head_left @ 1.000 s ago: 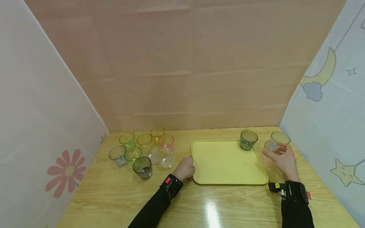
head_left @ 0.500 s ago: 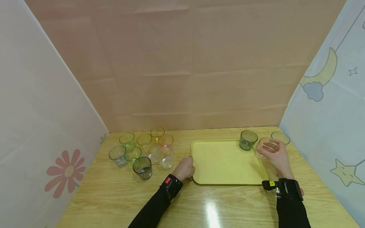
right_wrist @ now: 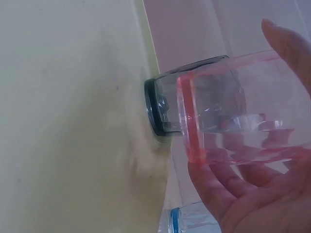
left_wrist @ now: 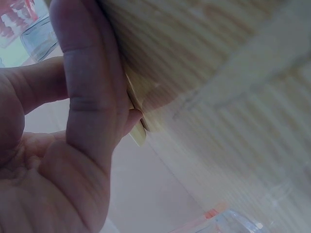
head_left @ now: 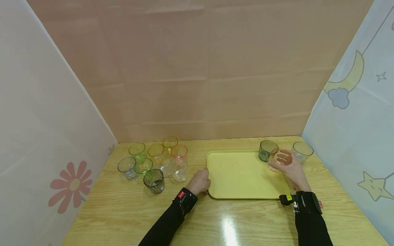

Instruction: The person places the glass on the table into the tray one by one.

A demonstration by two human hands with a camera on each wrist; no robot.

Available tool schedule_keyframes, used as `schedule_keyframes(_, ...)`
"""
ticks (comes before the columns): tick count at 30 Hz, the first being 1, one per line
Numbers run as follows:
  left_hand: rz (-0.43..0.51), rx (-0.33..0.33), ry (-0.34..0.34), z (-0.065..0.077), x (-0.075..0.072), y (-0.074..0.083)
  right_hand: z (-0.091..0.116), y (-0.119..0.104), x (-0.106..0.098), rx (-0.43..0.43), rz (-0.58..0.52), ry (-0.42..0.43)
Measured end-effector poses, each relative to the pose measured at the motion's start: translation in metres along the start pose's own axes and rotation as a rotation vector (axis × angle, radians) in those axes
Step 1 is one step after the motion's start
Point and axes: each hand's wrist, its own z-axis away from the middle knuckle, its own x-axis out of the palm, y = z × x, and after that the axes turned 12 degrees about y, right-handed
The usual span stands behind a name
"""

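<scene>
My right hand [head_left: 293, 171] grips a clear glass with a pink tint [right_wrist: 228, 107], fingers on one side and thumb on the other. It hangs just above the right part of a yellow tray [head_left: 240, 177]. Next to it, a dark grey-green glass [head_left: 266, 154] stands upright on the tray's back right corner; the right wrist view shows the pink glass partly in front of it. My left hand [head_left: 198, 182] holds the tray's left edge, fingers curled at the rim. In the left wrist view the hand [left_wrist: 87, 111] hides most of that edge.
A clear glass with a bluish tint [head_left: 304, 153] stands on the table right of the tray. Several coloured glasses, among them a dark grey one [head_left: 154, 184] and a pink-rimmed stack [head_left: 179, 164], crowd the table's left side. A brown wall [head_left: 197, 75] closes the back.
My right hand has carried the pink glass leftward from the table beside the tray to over the tray, near the dark glass. My left hand and the tray have stayed put.
</scene>
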Motion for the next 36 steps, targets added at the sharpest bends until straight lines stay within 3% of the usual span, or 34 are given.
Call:
schedule_keyframes(3, 0.0, -0.002, 0.0, 0.0, 0.0, 0.001, 0.0, 0.002, 0.001, -0.003, 0.003, -0.034)
schedule_keyframes(10, 0.002, -0.004, -0.001, 0.001, -0.001, 0.003, -0.001, 0.009, 0.005, 0.011, 0.045, -0.008)
schedule_keyframes(22, 0.002, -0.02, -0.008, 0.001, -0.001, 0.004, -0.003, 0.007, 0.0, 0.041, 0.108, -0.129)
schedule_keyframes(29, -0.02, 0.021, 0.007, 0.002, -0.001, 0.003, -0.004, 0.011, -0.001, 0.019, 0.173, -0.157)
schedule_keyframes(36, -0.01, 0.025, 0.006, 0.002, -0.002, 0.003, -0.002, 0.011, -0.002, 0.033, 0.16, -0.168)
